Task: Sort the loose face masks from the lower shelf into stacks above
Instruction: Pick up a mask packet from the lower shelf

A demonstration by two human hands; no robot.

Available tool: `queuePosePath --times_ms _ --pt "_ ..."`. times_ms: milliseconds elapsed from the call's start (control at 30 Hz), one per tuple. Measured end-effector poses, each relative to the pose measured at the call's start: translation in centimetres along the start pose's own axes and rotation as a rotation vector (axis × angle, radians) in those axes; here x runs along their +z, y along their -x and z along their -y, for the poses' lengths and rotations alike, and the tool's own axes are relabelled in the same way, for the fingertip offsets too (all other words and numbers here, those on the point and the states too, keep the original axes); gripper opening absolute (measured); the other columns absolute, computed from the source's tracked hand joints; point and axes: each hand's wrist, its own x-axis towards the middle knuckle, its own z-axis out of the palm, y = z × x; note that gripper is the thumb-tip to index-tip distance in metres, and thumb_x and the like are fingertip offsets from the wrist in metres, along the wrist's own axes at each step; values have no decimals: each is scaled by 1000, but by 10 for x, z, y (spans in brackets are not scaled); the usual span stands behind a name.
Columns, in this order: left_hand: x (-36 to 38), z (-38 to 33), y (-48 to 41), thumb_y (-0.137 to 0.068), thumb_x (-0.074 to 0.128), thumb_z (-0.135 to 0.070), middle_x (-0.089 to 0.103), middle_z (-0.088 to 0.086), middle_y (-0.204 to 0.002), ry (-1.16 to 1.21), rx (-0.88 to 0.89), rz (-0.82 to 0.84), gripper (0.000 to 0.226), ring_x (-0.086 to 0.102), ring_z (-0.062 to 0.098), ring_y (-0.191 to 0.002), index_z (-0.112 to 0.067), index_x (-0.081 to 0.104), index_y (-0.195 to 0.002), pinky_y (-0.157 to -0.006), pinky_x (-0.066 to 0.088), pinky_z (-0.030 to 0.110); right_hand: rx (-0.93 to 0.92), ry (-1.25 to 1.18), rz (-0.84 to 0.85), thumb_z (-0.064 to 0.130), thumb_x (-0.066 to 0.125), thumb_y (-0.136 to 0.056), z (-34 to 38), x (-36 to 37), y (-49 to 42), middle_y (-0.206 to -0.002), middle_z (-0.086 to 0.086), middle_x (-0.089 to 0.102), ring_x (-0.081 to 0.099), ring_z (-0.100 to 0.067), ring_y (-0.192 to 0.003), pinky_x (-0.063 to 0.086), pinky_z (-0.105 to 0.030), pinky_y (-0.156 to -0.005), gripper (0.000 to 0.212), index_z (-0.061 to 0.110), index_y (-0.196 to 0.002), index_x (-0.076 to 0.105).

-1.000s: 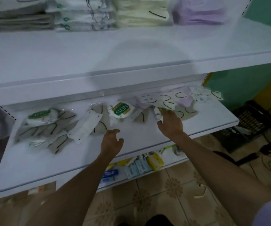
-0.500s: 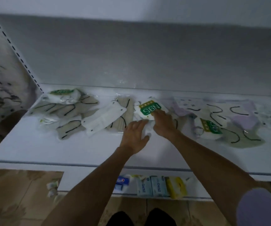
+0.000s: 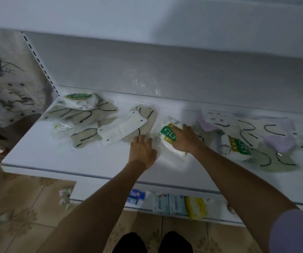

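Loose face masks in clear wrappers lie across the white lower shelf. My right hand lies over a white mask pack with a green "95" label, fingers curled round its right side. My left hand rests flat on the shelf just left of that pack, fingertips at its clear wrapper. To the left are beige masks with black ear loops and a white mask. On the right lie a second green-labelled pack and lilac masks. The stacks above are out of view.
The underside of the upper shelf hangs close overhead. A slotted upright marks the shelf's left end. Below the shelf stand toothpaste, ZERO boxes and a yellow pack. A tiled floor lies beneath.
The view dropped from the upper shelf to the lower one. My right hand moved left onto the green-labelled pack and turned it; my left hand came to rest beside it.
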Motion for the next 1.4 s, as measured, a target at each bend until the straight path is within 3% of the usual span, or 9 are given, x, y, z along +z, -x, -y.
queuePosePath --times_ms 200,300,367,467,633,833,1067,1233,1400 --pt "5 -3 28 -93 42 -30 35 12 -142 23 -21 -5 46 34 28 -126 -18 38 -138 -103 30 34 60 63 -122 32 37 -97 13 -12 13 -121 -19 56 51 -35 -112 43 -38 -89 41 2 -113 60" --pt "0 -7 30 -93 42 -30 36 13 -141 20 -24 8 48 37 29 -126 -18 36 -140 -101 33 35 73 -31 4 26 50 -90 7 -2 18 -144 -20 27 30 -37 -131 35 -45 -101 48 11 -135 41" --pt "-2 -9 30 -94 42 -29 41 14 -137 57 -34 66 49 42 30 -121 -18 33 -141 -98 36 36 77 -70 84 29 49 -90 0 1 21 -141 -21 38 39 -37 -127 39 -39 -98 55 13 -141 33" --pt "1 -12 34 -94 43 -29 42 17 -133 149 -113 73 48 44 32 -117 -17 33 -140 -96 39 39 154 -70 -39 35 43 -94 -10 -3 21 -120 -16 60 55 -34 -111 43 -35 -87 39 11 -124 51" --pt "15 -13 51 -91 49 -38 33 16 -136 239 -323 14 58 38 30 -118 -17 28 -141 -96 38 38 119 -437 77 22 53 -90 -18 9 23 -133 -14 51 59 -29 -98 48 -26 -68 59 25 -145 31" --pt "3 -17 56 -85 61 -24 51 14 -123 390 -247 26 61 50 27 -110 -15 32 -139 -93 44 39 37 -570 26 15 61 -86 -20 5 30 -133 -7 55 54 -23 -117 40 -24 -88 53 17 -137 46" --pt "-24 -19 89 -78 64 -6 48 15 -121 588 -176 -127 57 55 30 -104 -14 46 -132 -82 48 32 0 -700 -57 3 61 -78 -6 -25 60 -120 -8 60 57 -18 -92 48 -30 -82 51 17 -126 57" --pt "-53 -10 115 -77 71 -12 49 14 -121 544 -41 -197 56 58 27 -99 -14 50 -129 -78 47 27 -53 -625 -160 9 65 -80 14 -47 101 -125 -9 59 58 -22 -110 48 -34 -95 51 13 -129 55" --pt "-95 11 160 -79 69 -5 48 18 -117 530 104 -293 50 58 30 -98 -9 53 -126 -79 44 25 -65 -487 -312 19 64 -83 58 -70 165 -116 -14 51 54 -29 -106 49 -40 -86 48 15 -128 50"
